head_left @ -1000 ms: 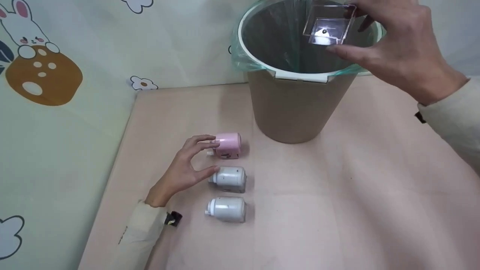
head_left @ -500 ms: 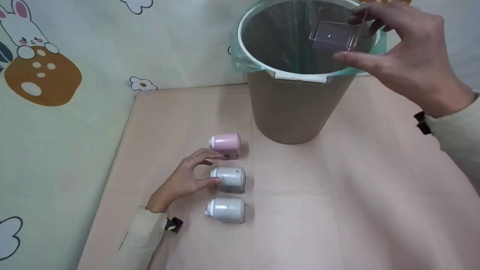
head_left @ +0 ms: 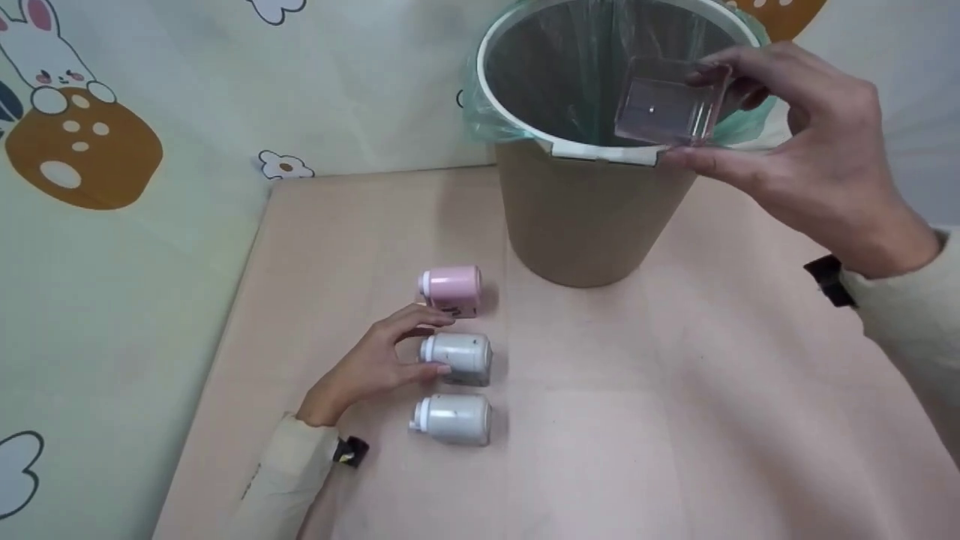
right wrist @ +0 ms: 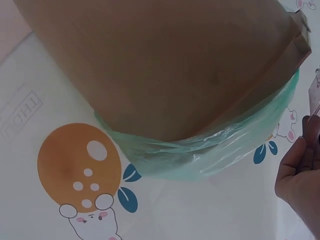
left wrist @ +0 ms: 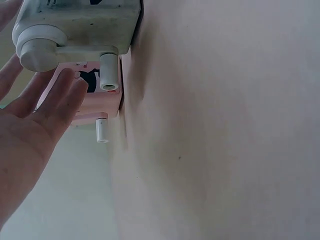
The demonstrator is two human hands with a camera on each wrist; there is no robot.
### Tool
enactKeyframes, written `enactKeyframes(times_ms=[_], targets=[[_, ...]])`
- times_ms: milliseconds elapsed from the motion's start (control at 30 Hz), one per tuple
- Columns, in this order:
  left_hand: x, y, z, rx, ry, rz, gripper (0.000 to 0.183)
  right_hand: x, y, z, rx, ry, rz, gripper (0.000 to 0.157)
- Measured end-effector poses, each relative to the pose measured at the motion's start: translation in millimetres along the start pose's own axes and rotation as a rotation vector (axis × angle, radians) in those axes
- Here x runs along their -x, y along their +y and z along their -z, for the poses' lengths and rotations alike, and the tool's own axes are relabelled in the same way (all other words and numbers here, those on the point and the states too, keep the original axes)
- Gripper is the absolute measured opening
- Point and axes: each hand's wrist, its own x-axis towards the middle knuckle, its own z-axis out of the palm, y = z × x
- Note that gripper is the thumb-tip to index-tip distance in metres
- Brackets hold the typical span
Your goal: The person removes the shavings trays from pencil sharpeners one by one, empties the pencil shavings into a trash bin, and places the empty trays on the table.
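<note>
My right hand (head_left: 832, 161) pinches a clear plastic box (head_left: 660, 105) between thumb and fingers, over the near right rim of a brown bin (head_left: 585, 217). In the right wrist view the box lies mostly beyond the right edge. My left hand (head_left: 367, 367) reaches round the middle grey pump bottle (head_left: 465, 354), thumb on its near side, fingers between it and the pink pump bottle (head_left: 454, 283). In the left wrist view those fingers (left wrist: 62, 105) run fairly straight past the grey bottle's white pump head. A second grey pump bottle (head_left: 454, 420) stands nearest me.
A green bag (right wrist: 200, 160) lines the bin and folds over outside, held by a white ring (head_left: 604, 152). The three bottles stand in a row on a pinkish cloth (head_left: 600, 420). Behind rises a pale wall covering (head_left: 375, 90) printed with rabbits and flowers.
My right hand has lowered toward me, bringing the box down to the bin's near rim. My left hand has shifted from beside the pink bottle to around the middle grey one.
</note>
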Motion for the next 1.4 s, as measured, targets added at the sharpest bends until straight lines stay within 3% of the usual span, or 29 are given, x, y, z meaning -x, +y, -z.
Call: enactKeyframes(times_ms=[367,700,933,1400], targets=[[1.5,-3.7,-3.1,0.011,-0.007,-0.003,0.06,19,-12,-5.9,-0.151,0.006,-0.054,0.059],[1.8,-4.6,-6.8,0.027,-0.015,0.014,0.061,39,-2,-23.7,-0.31,0.007,-0.01,0.061],[3.1,-6.0,-6.2,0.036,-0.026,0.052,0.061,52,-1,-31.6,-0.267,-0.052,-0.059,0.073],[1.7,-9.9,-8.3,-0.011,-0.04,0.067,0.06,73,4,-46.9,-0.239,-0.147,-0.148,0.068]])
